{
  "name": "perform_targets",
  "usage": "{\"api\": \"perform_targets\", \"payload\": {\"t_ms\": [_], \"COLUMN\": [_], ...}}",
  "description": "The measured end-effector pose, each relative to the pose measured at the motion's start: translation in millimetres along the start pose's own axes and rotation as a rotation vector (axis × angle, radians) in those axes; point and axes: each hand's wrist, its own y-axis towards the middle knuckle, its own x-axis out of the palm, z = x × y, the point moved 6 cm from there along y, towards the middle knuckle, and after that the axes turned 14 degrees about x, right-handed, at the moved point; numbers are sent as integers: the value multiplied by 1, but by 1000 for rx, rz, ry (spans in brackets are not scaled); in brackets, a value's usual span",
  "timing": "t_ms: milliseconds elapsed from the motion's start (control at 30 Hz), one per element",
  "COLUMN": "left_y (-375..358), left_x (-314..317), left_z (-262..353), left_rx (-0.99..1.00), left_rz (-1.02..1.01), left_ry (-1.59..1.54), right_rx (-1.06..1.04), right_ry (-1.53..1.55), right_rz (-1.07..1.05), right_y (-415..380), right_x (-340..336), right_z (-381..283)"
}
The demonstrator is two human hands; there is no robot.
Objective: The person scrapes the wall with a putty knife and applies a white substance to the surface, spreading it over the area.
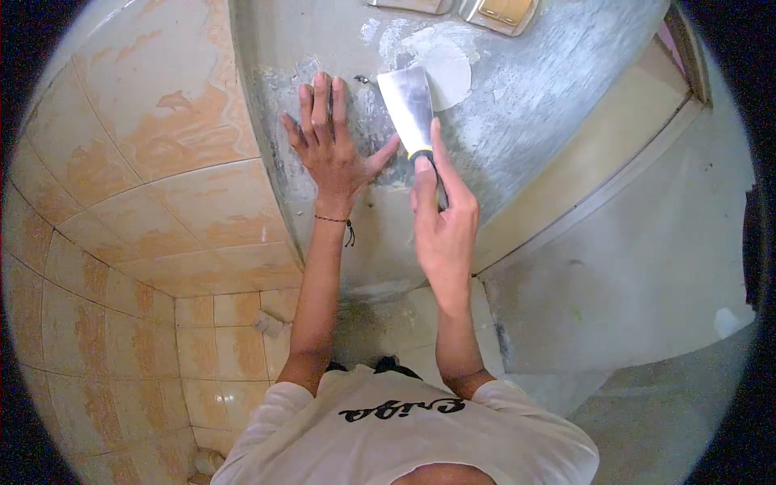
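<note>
My right hand [447, 222] grips the dark handle of a putty knife [408, 105], thumb and index finger stretched along it toward the wide metal blade. The blade points up and slightly left, its edge overlapping a round white patch of filler [443, 69] on the grey wall [550, 89]. To the left, my left hand [333, 153] is spread flat against a rough, stained part of the same surface, thumb reaching toward the blade. A thin dark cord bracelet circles that wrist. Just right of its fingertips is a small dark mark [361, 79].
Orange-and-cream tiles [153, 129] cover the wall on the left. Two flat metal-and-tan items [501, 11] sit at the top edge. A pale ledge [590, 153] runs diagonally on the right, beside a grey panel [614, 267]. Small debris [271, 323] lies low at left.
</note>
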Motion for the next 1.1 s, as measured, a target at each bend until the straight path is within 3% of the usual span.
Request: {"api": "perform_targets", "payload": {"t_ms": [100,167,200,267,467,800,967,1100], "left_y": [1,0,0,0,1,2,2,2], "left_x": [0,-1,0,-1,-2,-2,-3,-2], "left_z": [1,2,2,1,2,1,4,3], "left_rx": [-17,-21,-20,-14,-18,-13,-3,-3], "left_rz": [14,13,10,7,-2,3,6,-8], "left_ry": [0,-12,-8,-7,-17,-50,-19,-14], "right_rx": [2,-122,-122,76,-66,-28,-142,-55], "right_ry": [60,54,54,78,36,64,80,62], "right_rz": [-35,57,59,-64,35,31,87,33], "right_y": [6,9,6,0,0,-1,8,0], "right_x": [3,7,3,-1,7,6,11,2], "right_z": [4,3,-3,-7,8,3,-3,1]}}
